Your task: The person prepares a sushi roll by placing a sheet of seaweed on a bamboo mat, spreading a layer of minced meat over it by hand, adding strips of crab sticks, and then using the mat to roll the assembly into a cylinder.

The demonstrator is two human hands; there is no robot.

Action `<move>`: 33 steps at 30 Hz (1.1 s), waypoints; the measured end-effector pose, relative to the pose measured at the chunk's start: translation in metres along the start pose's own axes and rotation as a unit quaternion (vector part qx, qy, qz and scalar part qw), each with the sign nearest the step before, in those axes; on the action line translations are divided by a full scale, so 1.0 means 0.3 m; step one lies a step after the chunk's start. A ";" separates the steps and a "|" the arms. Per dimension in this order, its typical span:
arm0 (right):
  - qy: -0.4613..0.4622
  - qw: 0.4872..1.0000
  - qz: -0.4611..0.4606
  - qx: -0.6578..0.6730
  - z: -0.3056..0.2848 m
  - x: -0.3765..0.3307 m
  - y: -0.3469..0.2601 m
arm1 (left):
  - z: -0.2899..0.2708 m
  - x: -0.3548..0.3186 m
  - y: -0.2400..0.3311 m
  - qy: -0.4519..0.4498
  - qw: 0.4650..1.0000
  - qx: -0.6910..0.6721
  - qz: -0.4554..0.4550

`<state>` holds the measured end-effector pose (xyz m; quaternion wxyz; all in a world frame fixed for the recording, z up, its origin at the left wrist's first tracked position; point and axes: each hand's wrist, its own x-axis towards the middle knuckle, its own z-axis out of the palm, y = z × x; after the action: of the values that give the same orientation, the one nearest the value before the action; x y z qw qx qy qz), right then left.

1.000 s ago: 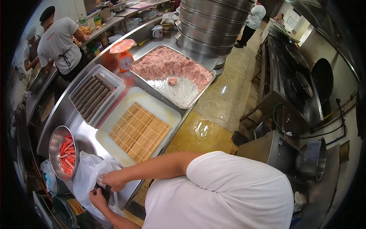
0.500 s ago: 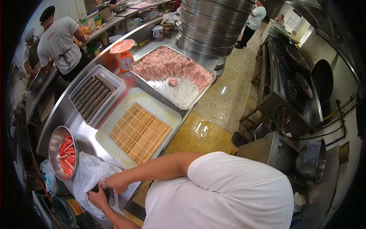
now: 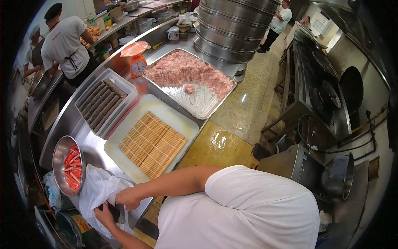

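A crumpled white plastic bag [image 3: 96, 186] lies at the counter's near left edge, with something dark showing in its mouth. My left hand [image 3: 105, 216] grips the bag's opening, thumb upward. Just right of it, my right hand [image 3: 129, 199] closes on the bag's rim, its fingertips partly hidden by the plastic. A bamboo rolling mat [image 3: 152, 143] lies flat on a white cutting board [image 3: 112, 150]. Left of the bag, a steel bowl [image 3: 59, 155] holds red-and-white crab sticks [image 3: 73, 168]. Dark seaweed-wrapped rolls [image 3: 99, 106] sit side by side in a clear plastic container [image 3: 133, 92].
A metal tray [image 3: 210, 114] of pink ground meat [image 3: 186, 68] stands beyond the board, with an orange scale [image 3: 137, 66] beside it. Stacked steel steamers [image 3: 230, 31] rise behind. Co-workers [image 3: 70, 41] stand at the far left. Stoves [image 3: 319, 91] line the right wall.
My hands remain at the bag's mouth and have shifted only slightly. The right one is a little farther right. The view has barely moved.
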<state>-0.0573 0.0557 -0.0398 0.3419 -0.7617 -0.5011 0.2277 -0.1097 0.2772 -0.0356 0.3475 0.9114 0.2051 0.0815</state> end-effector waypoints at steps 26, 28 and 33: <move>0.000 1.000 -0.007 -0.017 0.002 -0.007 0.002 | -0.098 -0.151 0.049 -0.145 0.978 0.124 0.083; -0.001 1.000 -0.027 -0.002 0.008 -0.007 -0.009 | -0.099 -0.135 -0.028 -0.132 0.985 0.084 0.076; 0.000 1.000 0.010 0.017 0.013 -0.008 -0.018 | -0.125 -0.147 0.027 -0.112 0.980 0.123 0.107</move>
<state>-0.0641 0.0561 -0.0383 0.3521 -0.7609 -0.4896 0.2397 -0.1578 0.2751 -0.0025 0.2429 0.9672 0.0742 -0.0106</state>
